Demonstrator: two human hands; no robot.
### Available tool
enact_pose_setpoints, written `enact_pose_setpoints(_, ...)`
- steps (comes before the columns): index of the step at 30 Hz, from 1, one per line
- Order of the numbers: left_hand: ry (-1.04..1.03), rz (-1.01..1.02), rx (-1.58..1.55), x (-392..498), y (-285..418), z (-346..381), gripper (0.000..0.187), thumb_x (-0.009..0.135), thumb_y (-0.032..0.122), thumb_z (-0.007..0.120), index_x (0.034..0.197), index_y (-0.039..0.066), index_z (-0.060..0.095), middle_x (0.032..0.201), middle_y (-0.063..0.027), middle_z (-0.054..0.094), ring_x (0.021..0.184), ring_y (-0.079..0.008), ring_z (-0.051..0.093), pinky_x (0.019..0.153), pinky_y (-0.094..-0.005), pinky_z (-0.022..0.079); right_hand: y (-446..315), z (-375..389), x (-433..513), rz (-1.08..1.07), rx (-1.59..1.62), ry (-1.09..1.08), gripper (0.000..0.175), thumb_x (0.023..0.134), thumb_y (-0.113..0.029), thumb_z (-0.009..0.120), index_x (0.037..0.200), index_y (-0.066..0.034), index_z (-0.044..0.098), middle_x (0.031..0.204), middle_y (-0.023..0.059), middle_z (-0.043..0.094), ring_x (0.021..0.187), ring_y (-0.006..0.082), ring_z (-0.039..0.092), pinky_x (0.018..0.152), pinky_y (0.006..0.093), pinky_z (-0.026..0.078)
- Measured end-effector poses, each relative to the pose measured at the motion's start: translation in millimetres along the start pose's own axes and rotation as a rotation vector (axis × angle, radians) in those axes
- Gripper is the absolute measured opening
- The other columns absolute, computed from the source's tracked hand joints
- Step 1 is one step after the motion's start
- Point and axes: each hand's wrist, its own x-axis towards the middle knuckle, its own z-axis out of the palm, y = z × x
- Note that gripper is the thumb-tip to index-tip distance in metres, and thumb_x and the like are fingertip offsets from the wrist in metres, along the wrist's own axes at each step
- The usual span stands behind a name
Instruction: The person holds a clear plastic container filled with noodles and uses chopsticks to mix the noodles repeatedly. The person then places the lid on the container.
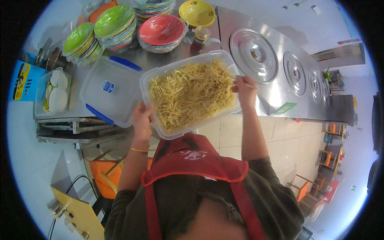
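A clear plastic container (145, 87) full of thin yellowish shredded strips (192, 94) is held tilted in front of my red apron. My left hand (143, 120) grips its left side, thumb over the rim. At the right end, my right hand (246, 90) has its fingers closed around a thin stick-like thing, perhaps chopsticks, that reaches towards the strips; whether this hand also touches the rim is unclear. A clear lid with blue clips (120, 90) lies on the steel counter, left of the container.
Plastic-wrapped stacks of green bowls (115, 22) and red bowls (162, 30), yellow bowls (196, 13) and a lidded jar (200, 39) stand behind. Round steel lids (254, 56) line the counter at right. A small clear box (54, 93) sits at left; an orange chair (106, 177) is below.
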Motion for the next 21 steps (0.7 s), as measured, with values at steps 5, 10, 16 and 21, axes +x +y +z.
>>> enact_pose_setpoints(5, 0.056, 0.034, 0.034, 3, -2, 0, 0.021, 0.085, 0.018, 0.065, 0.1, 0.004, 0.061, 0.078, 0.0021, 0.056, 0.06, -0.0069, 0.047, 0.051, -0.0237, 0.035, 16, 55, -20, 0.022, -0.049, -0.17, 0.019, 0.084, -0.015, 0.063, 0.084, 0.0038, 0.063, 0.071, 0.0073, 0.063, 0.058, 0.0143, 0.063, 0.054, 0.0253, 0.049)
enact_pose_setpoints(10, 0.059, 0.032, -0.016, 6, -9, -2, 0.02, 0.084, 0.016, 0.066, 0.098, 0.003, 0.061, 0.075, 0.0009, 0.056, 0.058, -0.0076, 0.047, 0.05, -0.0242, 0.035, 1, 54, -70, -0.239, -0.22, -0.4, 0.016, 0.084, -0.013, 0.062, 0.083, 0.003, 0.063, 0.072, 0.0067, 0.064, 0.059, 0.013, 0.063, 0.053, 0.0259, 0.049)
enact_pose_setpoints(16, 0.037, 0.028, -0.006, 6, -10, -3, 0.016, 0.087, 0.016, 0.062, 0.098, 0.004, 0.061, 0.078, 0.0024, 0.056, 0.065, -0.0066, 0.049, 0.055, -0.0229, 0.038, 5, 86, -117, -0.575, -0.214, -0.635, 0.011, 0.085, -0.01, 0.062, 0.084, -0.0003, 0.065, 0.071, 0.0049, 0.063, 0.061, 0.0125, 0.062, 0.054, 0.0266, 0.049)
enact_pose_setpoints(21, 0.089, 0.021, 0.091, 5, -8, -5, 0.016, 0.085, 0.015, 0.064, 0.096, 0.004, 0.061, 0.076, 0.003, 0.055, 0.063, -0.0064, 0.049, 0.056, -0.0233, 0.039, 17, 78, -79, -0.117, -0.215, -0.472, 0.016, 0.085, -0.017, 0.064, 0.083, -0.0017, 0.065, 0.071, 0.0051, 0.063, 0.058, 0.0139, 0.061, 0.051, 0.0269, 0.048)
